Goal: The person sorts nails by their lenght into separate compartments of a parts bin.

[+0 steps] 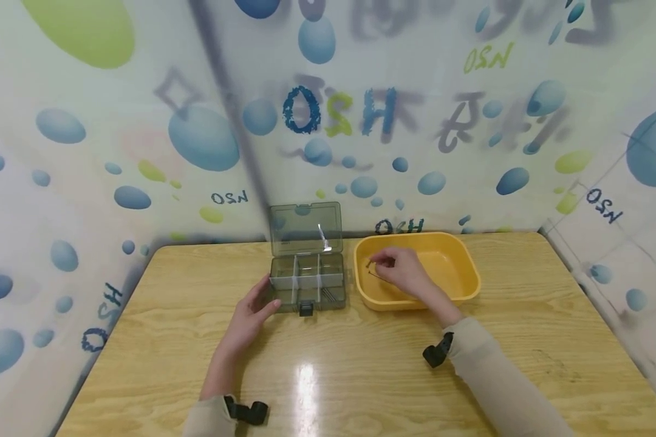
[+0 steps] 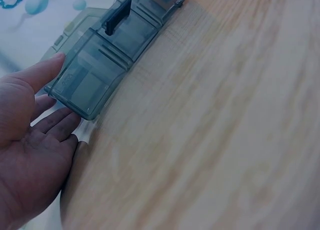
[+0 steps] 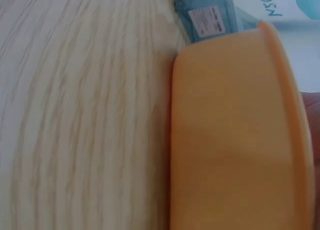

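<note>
A grey see-through compartment box stands on the table with its lid raised. Several thin metal pieces lie in its front right compartment. My left hand rests against the box's left side, thumb by the front corner and fingers loosely extended. Over the left part of a yellow plastic bin, my right hand pinches a small screw between thumb and fingers. Another thin metal piece shows just below that hand. In the right wrist view the bin's wall hides most of the hand.
The wooden table carries the box and the bin side by side near its back edge. Close behind them rises a patterned curtain. A black latch sticks out from the box's front.
</note>
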### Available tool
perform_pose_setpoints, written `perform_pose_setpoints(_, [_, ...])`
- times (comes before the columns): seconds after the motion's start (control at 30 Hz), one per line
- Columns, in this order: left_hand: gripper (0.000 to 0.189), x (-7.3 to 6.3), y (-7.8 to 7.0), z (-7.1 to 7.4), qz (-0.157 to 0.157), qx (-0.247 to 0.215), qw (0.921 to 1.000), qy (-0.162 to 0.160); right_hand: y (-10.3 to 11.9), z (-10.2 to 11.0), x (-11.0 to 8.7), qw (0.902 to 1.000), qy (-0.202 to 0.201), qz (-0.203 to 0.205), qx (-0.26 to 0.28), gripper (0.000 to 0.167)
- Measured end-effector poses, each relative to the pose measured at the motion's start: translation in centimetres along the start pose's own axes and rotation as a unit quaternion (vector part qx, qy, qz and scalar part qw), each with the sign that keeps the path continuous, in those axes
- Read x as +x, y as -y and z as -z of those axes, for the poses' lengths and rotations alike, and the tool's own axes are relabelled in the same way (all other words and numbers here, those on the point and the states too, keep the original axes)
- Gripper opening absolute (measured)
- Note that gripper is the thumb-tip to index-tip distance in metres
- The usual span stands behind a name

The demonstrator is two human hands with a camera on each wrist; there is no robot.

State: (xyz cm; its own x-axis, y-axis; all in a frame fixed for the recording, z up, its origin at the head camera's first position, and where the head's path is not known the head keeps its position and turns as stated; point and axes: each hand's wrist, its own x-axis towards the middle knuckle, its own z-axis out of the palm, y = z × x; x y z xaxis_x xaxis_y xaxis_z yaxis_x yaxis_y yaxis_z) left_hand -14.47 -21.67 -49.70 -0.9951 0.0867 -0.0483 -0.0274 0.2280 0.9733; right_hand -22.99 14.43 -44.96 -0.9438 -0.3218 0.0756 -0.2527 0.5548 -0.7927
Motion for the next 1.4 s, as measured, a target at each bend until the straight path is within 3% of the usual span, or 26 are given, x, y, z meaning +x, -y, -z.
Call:
perform_pose_setpoints(0.27, [0.071, -0.2, 0.0, -0.2, 0.002, -0.001, 1.0000, -0.009, -0.8, 0.4, 0.4, 0.9977, 0.051, -0.011, -0.044, 0.023])
perform_pose_setpoints(0.8, [0.071, -0.1, 0.0, -0.2, 0.000, -0.004, 1.0000, -0.007, -1.8, 0.9, 1.2, 0.9962, 0.058, -0.016, -0.063, 0.021])
perform_pose_setpoints(1.1, [0.071, 0.1, 0.0, -0.2, -0.001, -0.003, 1.0000, -0.009, -1.5, 0.5, 1.9, 0.9877, 0.087, -0.003, -0.130, 0.010])
perform_pose_setpoints(1.4, [0.071, -0.1, -0.1, -0.2, -0.002, 0.001, 1.0000, -0.005, -1.8, -0.2, 2.1, 0.9817, 0.099, -0.004, -0.163, 0.009])
